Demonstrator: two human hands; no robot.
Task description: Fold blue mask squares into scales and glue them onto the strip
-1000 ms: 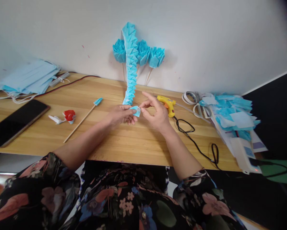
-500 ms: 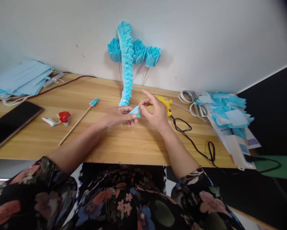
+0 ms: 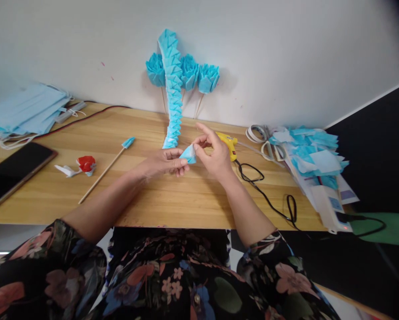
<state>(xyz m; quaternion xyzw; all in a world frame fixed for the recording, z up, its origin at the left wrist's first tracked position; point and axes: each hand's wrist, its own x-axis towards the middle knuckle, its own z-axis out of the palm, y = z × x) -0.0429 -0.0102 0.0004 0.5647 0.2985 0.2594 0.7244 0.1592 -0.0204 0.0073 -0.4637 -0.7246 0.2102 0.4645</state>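
Between my hands is a small piece of light-blue fabric [image 3: 188,155], folded to a pointed, triangular shape with a paler inner side. My left hand [image 3: 168,162] pinches its lower left part between thumb and fingers. At its upper right edge, my right hand [image 3: 214,153] grips it with thumb and fingertip, one finger raised. Just behind my left hand, a long strip of overlapping blue folded pieces [image 3: 173,84] leans up against the wall. A yellow glue gun [image 3: 229,143] lies beyond my right hand, partly hidden by it. A stick with a blue folded tip [image 3: 106,171] lies to the left.
Blue flowers on sticks [image 3: 209,79] lean on the wall. At right are a tape roll [image 3: 255,133], scissors [image 3: 273,151], blue fabric pieces [image 3: 319,153] and a white power strip [image 3: 329,209]. At left are face masks [image 3: 26,109], a phone [image 3: 17,175] and a red wrapper [image 3: 86,164].
The blue piece went from a small squarish shape to a pointed triangle as my fingers shifted on it. The whole scene slid slightly left in view.
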